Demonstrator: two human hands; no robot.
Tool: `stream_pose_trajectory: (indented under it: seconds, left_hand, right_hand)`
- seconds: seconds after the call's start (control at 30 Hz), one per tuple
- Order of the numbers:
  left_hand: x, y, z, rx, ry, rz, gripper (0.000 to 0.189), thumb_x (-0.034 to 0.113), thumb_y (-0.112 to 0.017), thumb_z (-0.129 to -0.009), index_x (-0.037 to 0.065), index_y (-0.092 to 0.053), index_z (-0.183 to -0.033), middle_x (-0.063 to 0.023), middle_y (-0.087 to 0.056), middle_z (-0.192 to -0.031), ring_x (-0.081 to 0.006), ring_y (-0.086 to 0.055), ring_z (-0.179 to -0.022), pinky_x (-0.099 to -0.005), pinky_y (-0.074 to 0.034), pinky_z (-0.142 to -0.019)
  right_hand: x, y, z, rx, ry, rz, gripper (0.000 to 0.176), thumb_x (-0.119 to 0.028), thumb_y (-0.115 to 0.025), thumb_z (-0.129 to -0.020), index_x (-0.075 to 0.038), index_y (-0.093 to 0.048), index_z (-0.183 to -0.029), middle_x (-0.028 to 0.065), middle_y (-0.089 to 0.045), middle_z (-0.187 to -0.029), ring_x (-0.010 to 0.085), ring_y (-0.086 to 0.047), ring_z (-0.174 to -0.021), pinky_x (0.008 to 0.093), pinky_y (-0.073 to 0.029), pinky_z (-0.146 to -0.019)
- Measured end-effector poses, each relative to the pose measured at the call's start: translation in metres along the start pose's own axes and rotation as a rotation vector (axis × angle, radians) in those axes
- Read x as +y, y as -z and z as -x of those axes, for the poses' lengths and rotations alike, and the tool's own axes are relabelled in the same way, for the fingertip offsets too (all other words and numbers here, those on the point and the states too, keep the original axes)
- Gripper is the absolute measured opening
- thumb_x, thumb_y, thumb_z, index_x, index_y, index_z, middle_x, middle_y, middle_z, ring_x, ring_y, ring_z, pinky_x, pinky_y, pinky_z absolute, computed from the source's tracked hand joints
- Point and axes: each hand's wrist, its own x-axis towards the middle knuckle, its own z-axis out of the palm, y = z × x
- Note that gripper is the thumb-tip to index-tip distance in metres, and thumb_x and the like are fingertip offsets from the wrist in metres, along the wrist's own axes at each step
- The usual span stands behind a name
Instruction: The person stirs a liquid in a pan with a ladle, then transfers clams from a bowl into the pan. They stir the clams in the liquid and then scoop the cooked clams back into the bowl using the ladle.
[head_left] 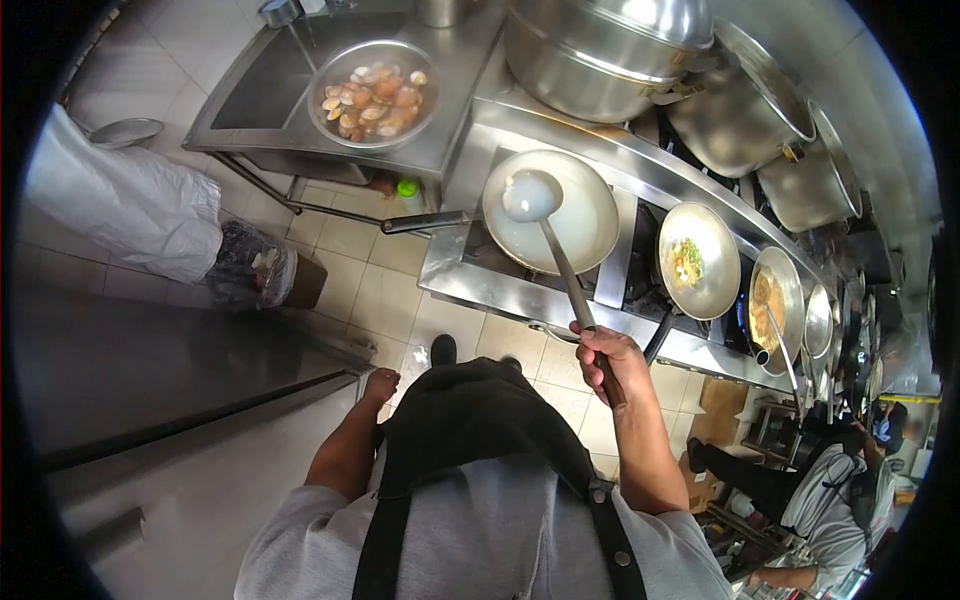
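Note:
My right hand (612, 365) is wrapped round the handle of a long metal ladle (566, 268). The ladle's bowl, with whitish liquid in it, is over a frying pan (600, 215) on the near-left burner. Cloudy pale liquid covers the bottom of that pan, and its dark handle (425, 222) points left, with no hand on it. My left hand (383, 385) hangs low at my side, beside the edge of a steel cabinet (210, 370). Its fingers are curled in, and nothing shows in them.
Farther right are a frying pan (715, 275) with chopped greens and a pan (773, 290) of brown sauce. Large pots (575, 75) line the back. A bowl (425, 115) of clams sits by the sink (265, 85). Another person (840, 500) is at lower right; a white sleeve (130, 195), left.

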Motion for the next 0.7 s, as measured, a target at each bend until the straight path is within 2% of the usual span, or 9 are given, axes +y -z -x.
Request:
stream_pose_trajectory:
  seconds: [0.03, 0.27, 0.33, 0.37, 0.43, 0.53, 0.63, 0.7]
  left_hand:
    - [0.011, 0.001, 0.005, 0.035, 0.209, 0.237, 0.02, 0.019, -0.06, -0.078, 0.0, -0.065, -0.072, -0.0116, -0.062, -0.063, -0.0194, -0.062, -0.054, -0.0338, -0.049, -0.056]
    - [0.017, 0.004, 0.012, 0.013, 0.246, 0.188, 0.022, 0.02, -0.062, -0.079, -0.002, -0.066, -0.08, -0.0109, -0.064, -0.064, -0.0186, -0.063, -0.055, -0.0339, -0.051, -0.057]
    - [0.01, 0.003, 0.01, 0.033, 0.096, 0.107, 0.024, 0.02, -0.062, -0.079, -0.003, -0.067, -0.082, -0.0104, -0.063, -0.062, -0.0182, -0.062, -0.055, -0.034, -0.051, -0.057]
    - [0.006, 0.002, 0.007, 0.033, 0.097, 0.105, 0.024, 0.02, -0.062, -0.079, -0.003, -0.067, -0.082, -0.0104, -0.063, -0.062, -0.0182, -0.062, -0.055, -0.034, -0.051, -0.057]
    - [0.0, -0.001, 0.001, 0.039, 0.213, 0.223, 0.024, 0.02, -0.062, -0.078, -0.003, -0.067, -0.082, -0.0105, -0.063, -0.062, -0.0185, -0.063, -0.055, -0.034, -0.051, -0.057]
    - [0.028, 0.008, 0.007, -0.005, 0.281, 0.184, 0.023, 0.021, -0.063, -0.078, -0.002, -0.066, -0.079, -0.0102, -0.062, -0.061, -0.0186, -0.062, -0.054, -0.034, -0.051, -0.057]
    - [0.026, 0.008, 0.005, -0.001, 0.209, 0.177, 0.021, 0.02, -0.063, -0.078, -0.001, -0.064, -0.075, -0.0099, -0.062, -0.062, -0.0182, -0.06, -0.053, -0.0337, -0.05, -0.056]
    - [0.04, 0.007, 0.009, 0.032, 0.254, 0.234, 0.02, 0.019, -0.063, -0.078, -0.001, -0.064, -0.075, -0.0094, -0.062, -0.063, -0.0176, -0.06, -0.054, -0.0332, -0.049, -0.056]
  right_hand:
    - [0.002, 0.0, 0.0, 0.0, -0.001, 0.0, 0.027, -0.008, -0.06, -0.088, 0.008, -0.055, -0.109, 0.0051, -0.056, -0.063, 0.0108, -0.047, -0.039, 0.0219, -0.036, -0.036]
    - [0.015, 0.0, 0.012, 0.002, 0.048, 0.12, 0.028, -0.007, -0.061, -0.087, 0.008, -0.057, -0.109, 0.0056, -0.056, -0.063, 0.0119, -0.047, -0.04, 0.0222, -0.035, -0.037]
    - [0.017, -0.001, 0.017, -0.004, 0.044, 0.123, 0.029, -0.007, -0.061, -0.087, 0.008, -0.056, -0.111, 0.0056, -0.056, -0.063, 0.012, -0.046, -0.04, 0.0224, -0.036, -0.037]
    - [0.017, -0.002, 0.021, 0.002, 0.031, 0.091, 0.028, -0.004, -0.058, -0.087, 0.01, -0.056, -0.111, 0.0065, -0.055, -0.062, 0.012, -0.045, -0.039, 0.0222, -0.036, -0.035]
    - [0.018, -0.002, 0.027, 0.011, 0.019, 0.057, 0.028, -0.001, -0.055, -0.087, 0.011, -0.056, -0.112, 0.0074, -0.054, -0.062, 0.012, -0.044, -0.037, 0.022, -0.037, -0.034]
    - [0.019, 0.0, 0.036, 0.011, -0.003, -0.016, 0.029, -0.001, -0.055, -0.087, 0.011, -0.055, -0.113, 0.0077, -0.054, -0.062, 0.012, -0.043, -0.037, 0.0223, -0.037, -0.034]
    - [0.02, 0.001, 0.039, -0.005, -0.002, 0.017, 0.03, -0.004, -0.06, -0.087, 0.011, -0.055, -0.113, 0.0056, -0.055, -0.062, 0.0111, -0.046, -0.04, 0.0215, -0.036, -0.036]
    - [0.022, 0.002, 0.037, -0.002, 0.012, 0.093, 0.03, -0.005, -0.06, -0.087, 0.011, -0.056, -0.112, 0.0056, -0.055, -0.061, 0.011, -0.047, -0.041, 0.0215, -0.037, -0.036]
